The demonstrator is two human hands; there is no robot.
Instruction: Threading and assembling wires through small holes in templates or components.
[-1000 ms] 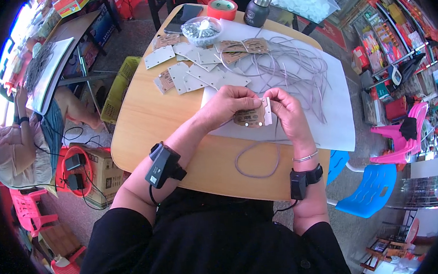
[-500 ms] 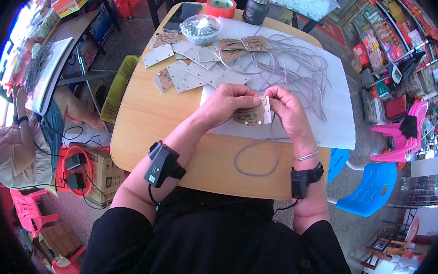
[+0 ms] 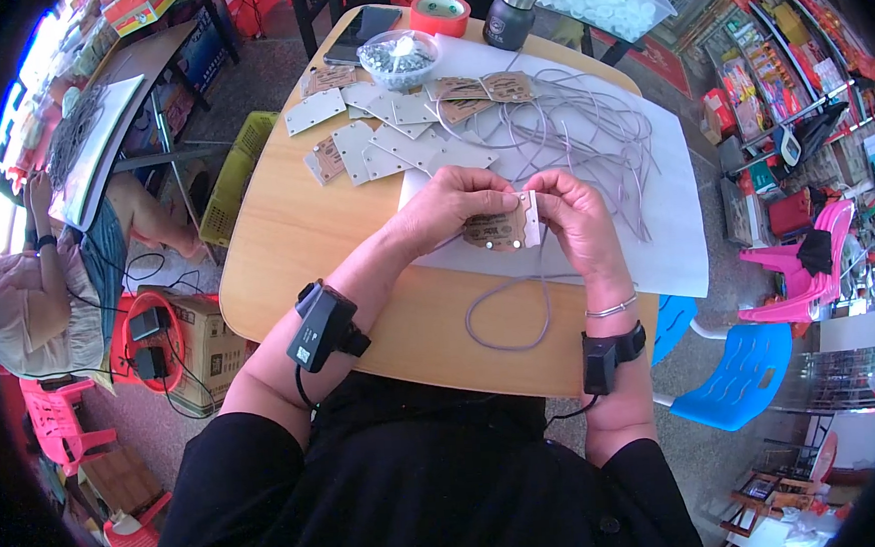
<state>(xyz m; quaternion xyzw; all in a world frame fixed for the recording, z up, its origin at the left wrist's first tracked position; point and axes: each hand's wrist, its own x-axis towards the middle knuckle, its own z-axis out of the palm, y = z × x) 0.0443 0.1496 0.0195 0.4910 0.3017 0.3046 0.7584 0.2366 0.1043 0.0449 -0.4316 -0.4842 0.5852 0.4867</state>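
Far left: a seated person (image 3: 33, 298) beside a pink plastic chair (image 3: 51, 427), a cardboard box (image 3: 197, 348) and a red cable reel (image 3: 151, 336) on the floor. On the round wooden table (image 3: 285, 243), upper left of centre, a spread of grey and brown card tags (image 3: 369, 142) lies flat, some overlapping; behind them a clear bowl of small metal pieces (image 3: 402, 57), a roll of red tape (image 3: 440, 13) and a dark flask (image 3: 508, 13). Left hand (image 3: 445, 205): fingers curled, thumb and fingertips pinching the left edge of a brown card tag (image 3: 490, 232). The tag is held just above a white paper sheet (image 3: 674, 209), between both hands, at table centre. Right hand (image 3: 579, 215): fingers closed narrowly on the tag's right end, where a pale grey strip meets it (exact contact of each fingertip cannot be told). A grey cord (image 3: 508, 314) hangs from the tag area and loops on the table just in front of the hands. Behind the right hand, a loose tangle of grey cords (image 3: 589, 129) lies on the sheet. Both forearms carry black wrist-worn devices (image 3: 322, 326). Right of the table: a blue plastic chair (image 3: 735, 386) and another pink chair (image 3: 808, 271).
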